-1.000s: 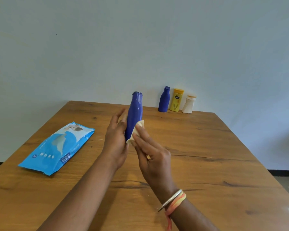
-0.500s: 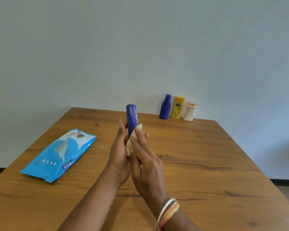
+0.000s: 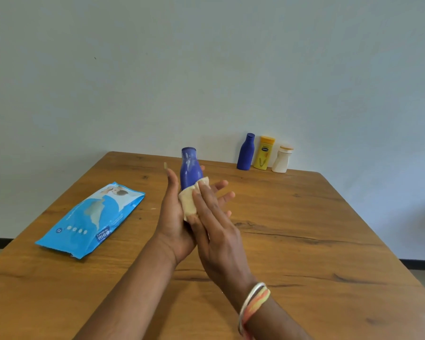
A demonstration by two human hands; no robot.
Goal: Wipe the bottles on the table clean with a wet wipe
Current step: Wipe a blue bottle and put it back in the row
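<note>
So far you are partway through one bottle (image 3: 190, 169): it stands upright between your palms above the table (image 3: 304, 229), near 12 o'clock from your wrists. Your left hand (image 3: 173, 217) cradles its lower body with straight fingers along the side, not curled round it. Your right hand (image 3: 215, 224) lies flat, fingers spread, pressing the wipe (image 3: 190, 201) against the bottle's lower half. Whether that bottle is clean yet, you cannot tell from here.

Three more stand at about 1 o'clock by the wall: a blue one (image 3: 245, 152), a yellow one (image 3: 264, 153) and a white one (image 3: 282, 159), close together in a row. By my reading, those are left to do.

Your bottle is smooth, glossy plastic, rounded at the shoulder with a flat cap; expect it to slip when damp. Your wipe is soft, creased, cream cloth. At 9 o'clock lies the pack (image 3: 91, 218), a crinkly blue film pouch, flat on the grained wood.
</note>
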